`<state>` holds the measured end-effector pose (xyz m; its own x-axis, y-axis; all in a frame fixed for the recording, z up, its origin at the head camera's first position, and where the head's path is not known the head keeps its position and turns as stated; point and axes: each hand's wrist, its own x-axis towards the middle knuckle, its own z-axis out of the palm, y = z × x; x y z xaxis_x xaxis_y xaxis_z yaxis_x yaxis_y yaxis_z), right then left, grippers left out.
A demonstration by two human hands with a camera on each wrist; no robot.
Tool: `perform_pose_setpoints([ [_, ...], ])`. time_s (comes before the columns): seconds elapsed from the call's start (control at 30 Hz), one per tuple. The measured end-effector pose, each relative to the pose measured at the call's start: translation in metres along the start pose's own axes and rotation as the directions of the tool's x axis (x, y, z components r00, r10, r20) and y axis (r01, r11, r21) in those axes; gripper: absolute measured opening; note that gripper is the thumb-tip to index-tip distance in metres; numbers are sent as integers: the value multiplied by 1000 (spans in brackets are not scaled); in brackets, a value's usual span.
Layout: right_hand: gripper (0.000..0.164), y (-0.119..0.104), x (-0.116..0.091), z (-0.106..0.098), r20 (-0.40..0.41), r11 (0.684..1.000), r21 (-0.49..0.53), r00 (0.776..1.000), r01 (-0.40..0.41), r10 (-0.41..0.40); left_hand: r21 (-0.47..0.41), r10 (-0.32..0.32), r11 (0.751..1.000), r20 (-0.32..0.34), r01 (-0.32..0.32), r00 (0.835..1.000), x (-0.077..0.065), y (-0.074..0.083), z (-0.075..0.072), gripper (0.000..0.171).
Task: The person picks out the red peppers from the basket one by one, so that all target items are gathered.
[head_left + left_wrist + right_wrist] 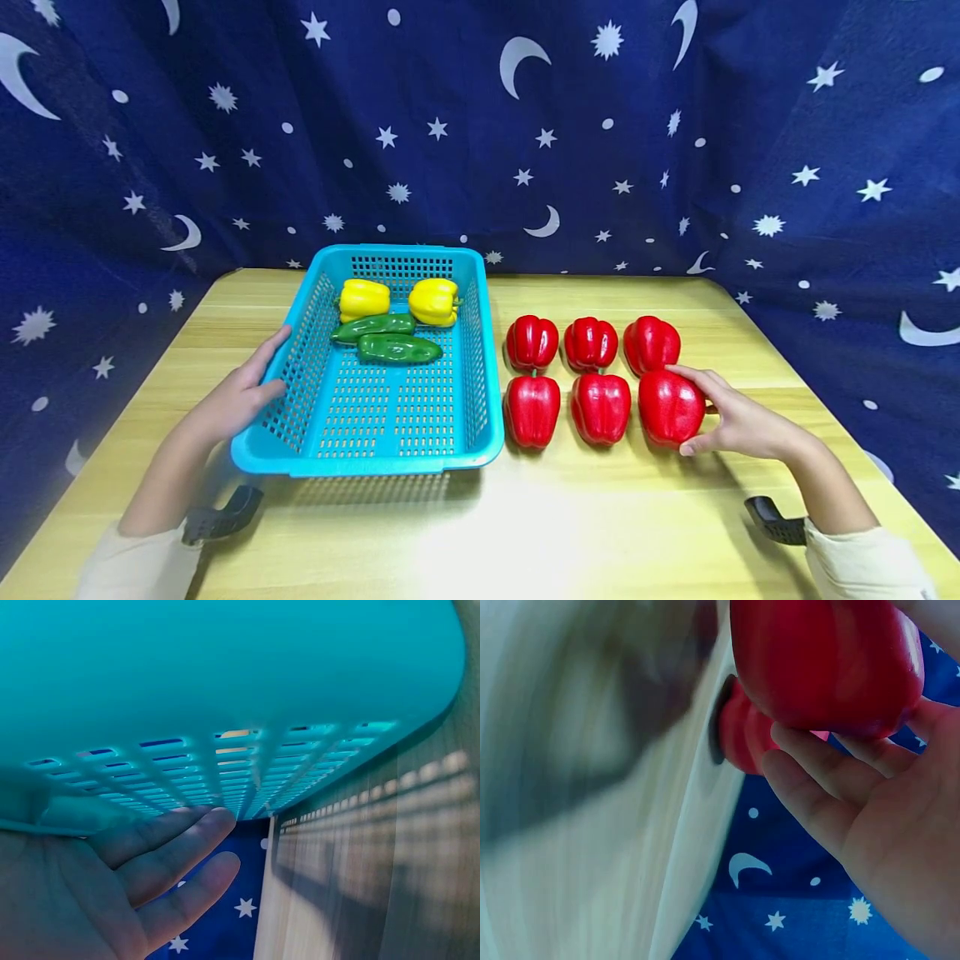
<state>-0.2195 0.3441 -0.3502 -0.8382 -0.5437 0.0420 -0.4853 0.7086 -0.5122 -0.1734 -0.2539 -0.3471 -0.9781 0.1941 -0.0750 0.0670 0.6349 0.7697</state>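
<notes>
My right hand (738, 421) holds a red bell pepper (670, 408) between thumb and fingers, at the right end of the front row. In the right wrist view its fingers run beneath the glossy pepper (829, 664). Several more red bell peppers (532, 412) stand beside it in two rows. At the left rim of a blue plastic basket (495, 417), my left hand (236, 400) touches the outside with thumb and fingertips. Its fingers look fairly straight along the slotted wall in the left wrist view. Inside the basket lie two yellow bell peppers (433, 302) and two green peppers (400, 348).
The basket takes up the left middle of the wooden table (540, 517), right beside the red rows. A dark blue curtain (450, 125) with moons and stars hangs behind and on both sides. Black curved wrist pieces (776, 521) show by both forearms.
</notes>
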Motion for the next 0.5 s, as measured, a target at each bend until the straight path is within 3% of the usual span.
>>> perform_pose_setpoints([
  [0.5,95,8,0,11,-6,999,3,999,33,-33,2,-31,1000,7,31,999,1,-2,1,75],
])
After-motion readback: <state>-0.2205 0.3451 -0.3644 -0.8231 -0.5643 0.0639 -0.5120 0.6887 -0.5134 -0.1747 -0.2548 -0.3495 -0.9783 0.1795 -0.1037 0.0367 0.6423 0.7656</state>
